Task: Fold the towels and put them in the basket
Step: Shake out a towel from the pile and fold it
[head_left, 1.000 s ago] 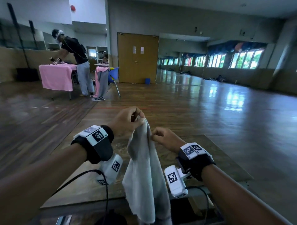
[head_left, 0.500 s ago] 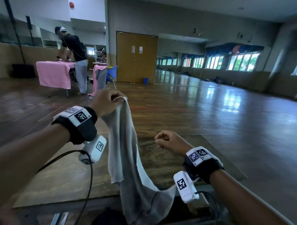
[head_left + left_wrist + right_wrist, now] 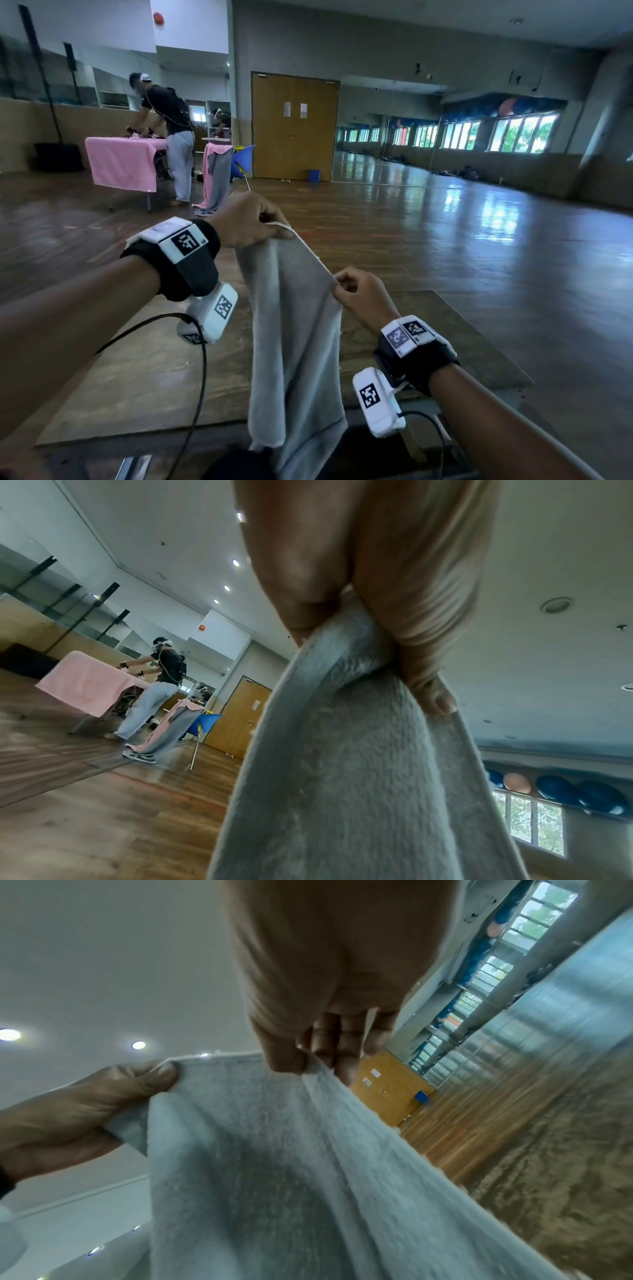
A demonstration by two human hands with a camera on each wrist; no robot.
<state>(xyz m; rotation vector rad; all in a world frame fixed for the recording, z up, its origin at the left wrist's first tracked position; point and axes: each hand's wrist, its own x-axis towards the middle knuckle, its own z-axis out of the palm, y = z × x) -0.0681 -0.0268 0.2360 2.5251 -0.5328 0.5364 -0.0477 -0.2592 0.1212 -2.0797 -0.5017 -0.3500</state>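
A grey towel (image 3: 294, 342) hangs in the air above the wooden table (image 3: 144, 387), its lower end dropping past the near edge. My left hand (image 3: 263, 222) pinches its upper corner, raised up high. My right hand (image 3: 346, 284) pinches the same top edge lower and to the right, so the edge runs taut between them. In the left wrist view the towel (image 3: 356, 791) is clamped between thumb and fingers (image 3: 431, 691). In the right wrist view the towel (image 3: 274, 1164) spreads below my right fingers (image 3: 329, 1053), with the left hand (image 3: 103, 1096) at its far corner. No basket shows.
Another person (image 3: 171, 137) works at a table draped in pink cloth (image 3: 123, 161) at the far left, with a blue chair (image 3: 241, 162) holding pink and grey cloths beside it. A wooden door (image 3: 294, 126) and an open polished floor (image 3: 445, 233) lie beyond.
My right hand, apart from the towel half a second ago, now pinches its top edge. The left hand stays raised with its corner, and the towel is spread between both hands.
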